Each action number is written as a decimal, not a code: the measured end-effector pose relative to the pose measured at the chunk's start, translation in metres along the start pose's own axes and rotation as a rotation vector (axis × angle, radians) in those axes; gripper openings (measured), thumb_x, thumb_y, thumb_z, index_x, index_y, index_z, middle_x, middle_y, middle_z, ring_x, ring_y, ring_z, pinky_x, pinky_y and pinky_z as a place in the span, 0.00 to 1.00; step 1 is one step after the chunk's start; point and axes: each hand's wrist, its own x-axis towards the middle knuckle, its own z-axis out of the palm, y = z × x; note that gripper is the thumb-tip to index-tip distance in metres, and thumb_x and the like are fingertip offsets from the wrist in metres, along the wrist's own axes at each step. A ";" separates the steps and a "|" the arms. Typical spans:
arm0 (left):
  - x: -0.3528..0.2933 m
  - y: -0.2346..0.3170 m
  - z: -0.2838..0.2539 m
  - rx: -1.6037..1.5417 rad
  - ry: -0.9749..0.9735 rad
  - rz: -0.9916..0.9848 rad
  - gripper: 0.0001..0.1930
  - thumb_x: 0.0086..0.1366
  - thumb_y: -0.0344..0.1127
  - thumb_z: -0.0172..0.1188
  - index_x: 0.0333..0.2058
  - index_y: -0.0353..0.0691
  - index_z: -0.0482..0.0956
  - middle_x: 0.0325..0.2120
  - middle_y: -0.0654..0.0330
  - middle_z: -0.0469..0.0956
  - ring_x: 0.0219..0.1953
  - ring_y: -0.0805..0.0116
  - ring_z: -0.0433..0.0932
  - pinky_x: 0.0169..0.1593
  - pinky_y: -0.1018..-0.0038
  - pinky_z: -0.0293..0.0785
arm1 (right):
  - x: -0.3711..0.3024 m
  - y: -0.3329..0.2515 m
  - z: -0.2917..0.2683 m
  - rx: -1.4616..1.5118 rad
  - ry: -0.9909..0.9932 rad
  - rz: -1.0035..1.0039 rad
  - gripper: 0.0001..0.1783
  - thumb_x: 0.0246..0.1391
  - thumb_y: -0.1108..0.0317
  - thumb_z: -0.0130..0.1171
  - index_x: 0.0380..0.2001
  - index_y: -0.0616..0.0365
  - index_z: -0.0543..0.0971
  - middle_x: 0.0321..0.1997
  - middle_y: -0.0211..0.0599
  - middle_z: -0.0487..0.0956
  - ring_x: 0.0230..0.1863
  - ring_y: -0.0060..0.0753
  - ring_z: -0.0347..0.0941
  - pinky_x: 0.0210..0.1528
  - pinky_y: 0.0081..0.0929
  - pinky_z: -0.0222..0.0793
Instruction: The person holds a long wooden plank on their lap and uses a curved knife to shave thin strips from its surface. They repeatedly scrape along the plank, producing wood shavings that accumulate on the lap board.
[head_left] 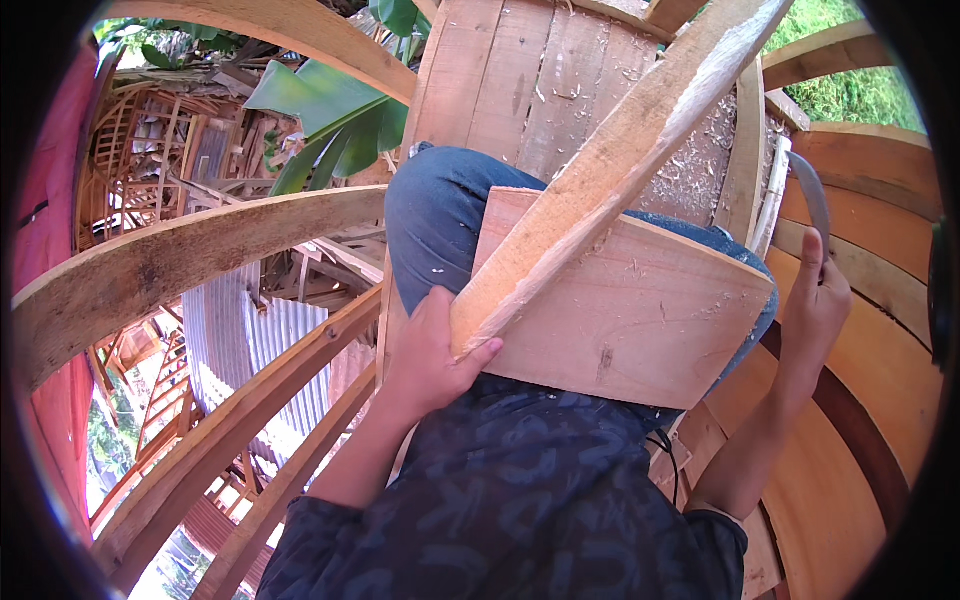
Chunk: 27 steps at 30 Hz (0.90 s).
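Two curled hands (432,345) (815,290): beam (612,165), knife (813,192) (right).

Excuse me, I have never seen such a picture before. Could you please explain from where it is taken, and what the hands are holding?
No machine is at work here: these are a person's own bare hands. The picture comes from the left one of two wide cameras worn on the head, looking down; its lens bends straight edges near the rim.

The left hand grips the near end of a long beam. This beam slants up to the right, across a board on the person's lap. The right hand holds a curved blade, apart from the beam. Beyond the knees, wood shavings lie scattered on planks.
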 end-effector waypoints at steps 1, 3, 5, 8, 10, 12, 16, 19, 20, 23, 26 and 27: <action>0.002 0.000 0.001 -0.009 -0.005 0.006 0.27 0.55 0.48 0.66 0.38 0.32 0.63 0.30 0.42 0.70 0.37 0.41 0.71 0.41 0.56 0.66 | -0.015 -0.020 -0.001 -0.033 -0.059 -0.057 0.36 0.57 0.40 0.55 0.17 0.69 0.74 0.11 0.45 0.68 0.14 0.38 0.62 0.21 0.36 0.59; 0.000 0.003 -0.002 -0.015 -0.021 -0.034 0.27 0.55 0.48 0.65 0.38 0.32 0.63 0.30 0.42 0.69 0.37 0.41 0.71 0.41 0.57 0.66 | -0.044 -0.047 0.010 -0.118 -0.147 -0.268 0.35 0.54 0.41 0.58 0.15 0.67 0.73 0.12 0.45 0.70 0.13 0.42 0.66 0.20 0.38 0.61; 0.003 0.005 -0.002 -0.034 -0.037 -0.010 0.27 0.56 0.49 0.65 0.38 0.32 0.63 0.30 0.42 0.69 0.36 0.41 0.70 0.41 0.57 0.66 | -0.080 -0.062 0.037 -0.116 -0.252 -0.441 0.34 0.50 0.39 0.61 0.13 0.63 0.72 0.12 0.44 0.72 0.14 0.47 0.71 0.18 0.39 0.64; 0.004 0.000 -0.006 -0.071 -0.052 0.047 0.27 0.56 0.49 0.64 0.38 0.32 0.63 0.29 0.43 0.69 0.36 0.41 0.70 0.41 0.57 0.66 | -0.104 -0.076 0.066 -0.012 -0.373 -0.509 0.33 0.48 0.37 0.61 0.12 0.59 0.72 0.13 0.43 0.73 0.15 0.45 0.73 0.17 0.36 0.67; 0.006 -0.002 -0.009 -0.109 -0.083 0.040 0.27 0.57 0.50 0.64 0.38 0.32 0.63 0.29 0.43 0.69 0.36 0.41 0.70 0.41 0.57 0.66 | -0.103 -0.077 0.072 -0.030 -0.388 -0.541 0.33 0.47 0.36 0.60 0.12 0.57 0.72 0.13 0.41 0.73 0.14 0.44 0.73 0.16 0.35 0.66; 0.007 0.000 -0.011 -0.097 -0.102 0.013 0.27 0.57 0.50 0.63 0.38 0.32 0.63 0.29 0.43 0.69 0.36 0.41 0.70 0.41 0.57 0.65 | -0.094 -0.079 0.069 -0.075 -0.379 -0.564 0.33 0.48 0.35 0.59 0.12 0.57 0.72 0.13 0.41 0.73 0.14 0.44 0.73 0.16 0.34 0.66; 0.007 0.007 -0.014 -0.100 -0.131 -0.046 0.27 0.58 0.50 0.62 0.38 0.32 0.63 0.30 0.43 0.68 0.36 0.41 0.70 0.41 0.57 0.65 | -0.086 -0.076 0.068 -0.147 -0.371 -0.565 0.34 0.48 0.34 0.58 0.12 0.56 0.72 0.13 0.42 0.73 0.15 0.45 0.73 0.17 0.37 0.66; 0.006 0.003 -0.014 -0.065 -0.141 -0.022 0.26 0.58 0.50 0.62 0.38 0.32 0.63 0.30 0.43 0.68 0.36 0.41 0.70 0.41 0.57 0.65 | -0.057 -0.058 0.067 -0.110 -0.182 -0.261 0.37 0.54 0.37 0.55 0.15 0.65 0.73 0.14 0.47 0.74 0.16 0.46 0.70 0.21 0.38 0.65; 0.003 0.001 -0.014 -0.056 -0.127 -0.006 0.26 0.58 0.50 0.62 0.38 0.32 0.63 0.30 0.43 0.68 0.36 0.41 0.70 0.41 0.57 0.65 | -0.025 -0.045 0.058 -0.025 -0.105 0.009 0.37 0.56 0.38 0.54 0.16 0.68 0.73 0.15 0.49 0.74 0.16 0.46 0.69 0.23 0.38 0.64; 0.009 -0.002 -0.013 -0.039 -0.114 0.048 0.26 0.58 0.49 0.62 0.38 0.32 0.63 0.30 0.43 0.68 0.36 0.42 0.69 0.41 0.58 0.65 | 0.009 -0.005 0.028 0.051 -0.004 0.048 0.37 0.58 0.41 0.54 0.17 0.72 0.72 0.16 0.54 0.72 0.17 0.46 0.67 0.24 0.39 0.63; 0.007 -0.001 -0.013 -0.078 -0.126 0.005 0.26 0.58 0.49 0.62 0.38 0.32 0.63 0.29 0.44 0.68 0.36 0.42 0.69 0.41 0.58 0.65 | -0.023 -0.017 0.020 -0.102 -0.086 -0.136 0.36 0.55 0.41 0.57 0.15 0.70 0.72 0.15 0.54 0.71 0.17 0.49 0.70 0.23 0.40 0.63; 0.006 0.001 -0.014 -0.081 -0.129 -0.005 0.26 0.58 0.49 0.62 0.38 0.32 0.63 0.30 0.44 0.68 0.36 0.42 0.69 0.42 0.58 0.65 | -0.042 -0.027 0.029 -0.107 -0.119 -0.230 0.36 0.54 0.41 0.58 0.15 0.69 0.72 0.14 0.54 0.70 0.17 0.50 0.70 0.22 0.39 0.63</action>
